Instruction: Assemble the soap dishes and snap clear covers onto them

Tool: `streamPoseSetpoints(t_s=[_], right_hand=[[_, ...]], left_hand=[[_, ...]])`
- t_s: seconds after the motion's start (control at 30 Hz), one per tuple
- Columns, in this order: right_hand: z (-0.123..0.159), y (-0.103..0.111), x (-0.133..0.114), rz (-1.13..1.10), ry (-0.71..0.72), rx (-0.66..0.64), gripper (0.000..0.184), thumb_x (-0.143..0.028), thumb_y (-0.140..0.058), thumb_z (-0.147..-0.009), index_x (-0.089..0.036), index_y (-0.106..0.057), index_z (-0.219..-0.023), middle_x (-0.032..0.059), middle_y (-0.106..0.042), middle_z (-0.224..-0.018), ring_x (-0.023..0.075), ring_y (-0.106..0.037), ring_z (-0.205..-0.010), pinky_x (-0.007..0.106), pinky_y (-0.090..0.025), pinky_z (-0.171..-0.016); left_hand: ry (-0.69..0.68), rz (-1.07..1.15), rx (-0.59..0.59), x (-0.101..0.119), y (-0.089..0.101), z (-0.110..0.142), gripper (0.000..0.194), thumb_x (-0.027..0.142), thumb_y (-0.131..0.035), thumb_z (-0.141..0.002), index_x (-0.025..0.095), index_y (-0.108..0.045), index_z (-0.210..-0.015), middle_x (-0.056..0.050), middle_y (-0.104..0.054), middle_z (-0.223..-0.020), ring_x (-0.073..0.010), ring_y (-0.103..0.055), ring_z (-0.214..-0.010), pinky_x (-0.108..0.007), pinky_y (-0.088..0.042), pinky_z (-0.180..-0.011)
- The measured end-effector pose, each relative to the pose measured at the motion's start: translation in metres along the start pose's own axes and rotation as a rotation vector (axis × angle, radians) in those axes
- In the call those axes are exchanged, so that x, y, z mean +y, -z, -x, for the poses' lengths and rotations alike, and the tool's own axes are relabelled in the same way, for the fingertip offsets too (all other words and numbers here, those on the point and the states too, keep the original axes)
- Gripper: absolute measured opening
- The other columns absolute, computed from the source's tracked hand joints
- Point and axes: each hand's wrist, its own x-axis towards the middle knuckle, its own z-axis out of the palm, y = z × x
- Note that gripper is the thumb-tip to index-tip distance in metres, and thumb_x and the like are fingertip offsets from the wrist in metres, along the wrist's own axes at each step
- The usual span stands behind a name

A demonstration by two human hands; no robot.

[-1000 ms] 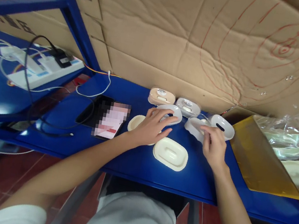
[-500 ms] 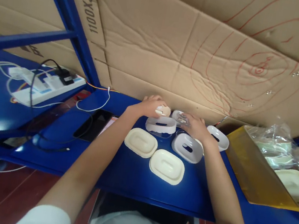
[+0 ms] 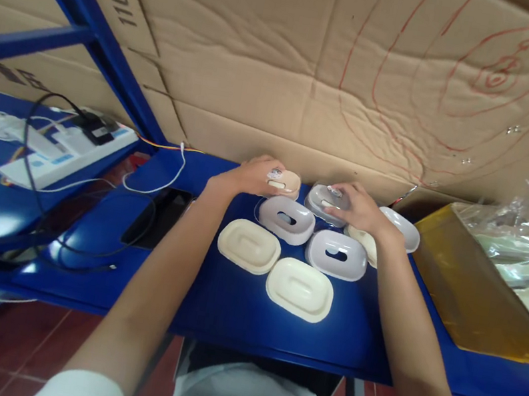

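Observation:
My left hand [image 3: 243, 181] is closed round a beige oval piece [image 3: 285, 183] at the back of the blue table [image 3: 236, 308], against the cardboard wall. My right hand [image 3: 361, 211] grips a grey oval piece [image 3: 323, 201] beside it. In front of the hands lie two white slotted oval shells [image 3: 286, 218] [image 3: 336, 254] and two cream oval lids [image 3: 249, 245] [image 3: 299, 288]. Another white shell [image 3: 402, 226] shows partly behind my right wrist.
A yellow box [image 3: 453, 283] with plastic bags of more parts [image 3: 524, 248] stands at the right. A dark phone [image 3: 158, 221], a black cable [image 3: 84, 242] and a white power strip [image 3: 57, 146] lie at the left. A cardboard wall [image 3: 317, 65] closes the back.
Both hands left the white shells and reached back to the beige and grey pieces by the wall. The white shells now lie slot up on the table.

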Motion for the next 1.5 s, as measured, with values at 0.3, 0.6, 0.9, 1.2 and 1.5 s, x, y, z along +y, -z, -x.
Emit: streamPoseSetpoints(t_s=[0.3, 0.6, 0.9, 1.2, 1.5], right_hand=[[0.026, 0.039, 0.017, -0.016, -0.167, -0.019, 0.057, -0.063, -0.066, -0.103, -0.019, -0.071, -0.140, 0.0136, -0.080, -0.130, 0.0306, -0.077, -0.115, 0.044, -0.061, -0.100], [0.019, 0.027, -0.025, 0.257, -0.143, 0.182, 0.047, -0.019, -0.042, -0.105, -0.016, -0.066, -0.146, 0.0239, -0.062, -0.155, 0.0459, -0.056, -0.142, 0.064, -0.040, -0.114], [0.013, -0.005, -0.057, 0.305, 0.077, -0.042, 0.031, -0.029, -0.055, -0.108, -0.019, -0.077, -0.127, 0.0163, -0.079, -0.130, 0.0330, -0.068, -0.124, 0.044, -0.044, -0.105], [0.013, -0.017, -0.062, 0.394, -0.025, -0.107, 0.032, -0.033, -0.059, -0.107, -0.015, -0.075, -0.128, 0.0231, -0.078, -0.132, 0.0412, -0.067, -0.127, 0.056, -0.038, -0.108], [0.012, -0.006, -0.057, 0.334, -0.031, -0.135, 0.033, -0.028, -0.047, -0.112, -0.019, -0.075, -0.127, 0.0187, -0.081, -0.127, 0.0356, -0.072, -0.123, 0.048, -0.036, -0.103]], left_hand=[[-0.067, 0.018, -0.027, 0.004, 0.009, 0.006, 0.062, 0.049, -0.082, -0.082, 0.022, -0.071, -0.136, -0.011, -0.072, -0.138, -0.0337, -0.067, -0.128, -0.041, -0.052, -0.110], [-0.008, 0.113, -0.033, 0.005, 0.019, 0.014, 0.063, 0.059, -0.076, -0.086, 0.025, -0.066, -0.138, -0.008, -0.074, -0.140, -0.0301, -0.069, -0.127, -0.039, -0.054, -0.108], [0.242, 0.099, -0.019, -0.042, 0.048, 0.031, 0.082, 0.067, -0.083, -0.072, 0.026, -0.060, -0.139, -0.009, -0.070, -0.146, -0.0328, -0.067, -0.134, -0.038, -0.053, -0.109], [0.463, -0.059, -0.121, -0.042, 0.054, 0.038, 0.091, 0.062, -0.092, -0.062, 0.025, -0.061, -0.139, -0.015, -0.075, -0.140, -0.0399, -0.072, -0.124, -0.042, -0.056, -0.100], [0.348, -0.199, -0.114, -0.001, 0.053, 0.036, 0.054, 0.044, -0.084, -0.081, 0.021, -0.072, -0.129, -0.017, -0.077, -0.135, -0.0423, -0.072, -0.126, -0.047, -0.056, -0.104]])
